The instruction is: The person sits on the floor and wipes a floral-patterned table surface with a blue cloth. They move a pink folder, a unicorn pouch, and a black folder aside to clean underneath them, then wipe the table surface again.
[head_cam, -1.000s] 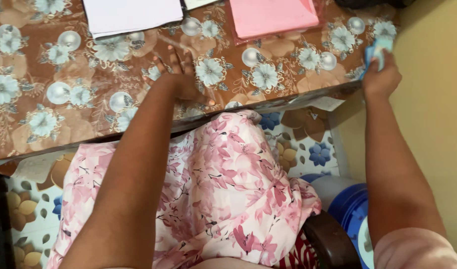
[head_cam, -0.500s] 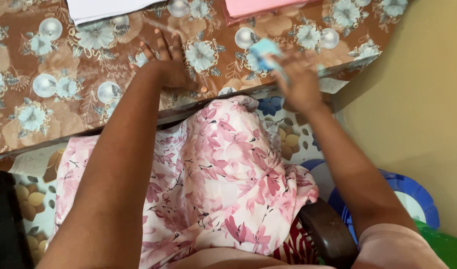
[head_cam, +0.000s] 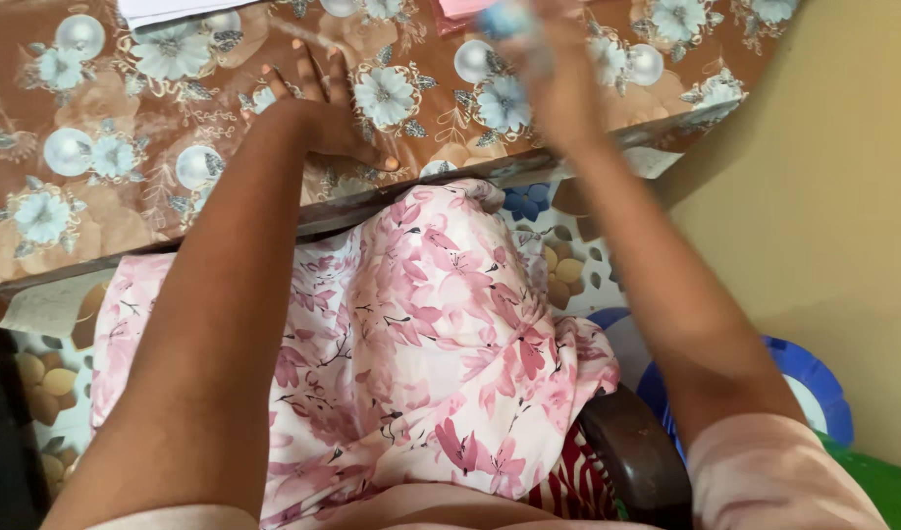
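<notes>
My left hand point(head_cam: 318, 118) lies flat, fingers spread, on the brown flowered tablecloth point(head_cam: 97, 196) near the table's front edge. My right hand point(head_cam: 549, 69) is blurred over the cloth further right and grips a small light-blue object point(head_cam: 503, 18) at the top of the view. I cannot tell what the object is. A white paper stack point(head_cam: 161, 8) peeks in at the top left and a corner of a pink sheet point(head_cam: 460, 6) shows at the top, just left of the blue object.
My lap in a pink flowered dress point(head_cam: 421, 334) fills the middle. A dark chair arm point(head_cam: 637, 456) is at lower right, with a blue and white round container point(head_cam: 814, 383) and something green point(head_cam: 873, 491) beside a yellow wall point(head_cam: 823, 177). Patterned floor tiles point(head_cam: 568, 265) show below the table.
My right hand has carried the light-blue object from the table's far right corner leftward to above the cloth near the pink sheet. The left hand stays flat; the camera tilted down.
</notes>
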